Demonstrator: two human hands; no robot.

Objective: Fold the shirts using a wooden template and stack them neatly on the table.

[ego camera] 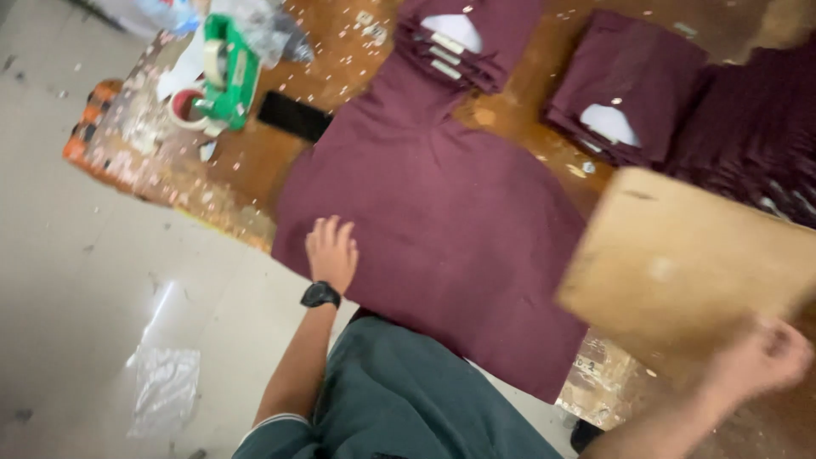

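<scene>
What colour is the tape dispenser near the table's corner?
Green, seen in the head view: the tape dispenser sits by the table edge.

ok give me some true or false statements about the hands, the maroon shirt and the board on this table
1. The left hand lies flat on the spread maroon shirt. True.
2. The right hand is empty. False: it grips the tan rectangular board by its near edge.
3. The left wrist bears a black watch. True.
4. The green tape dispenser sits on top of the spread shirt. False: it stands apart from it, at the far left of the worn brown table.
5. Folded maroon shirts lie stacked beyond the spread one. True.
6. The board lies flat in the middle of the shirt. False: it is held at the shirt's right side.
</scene>
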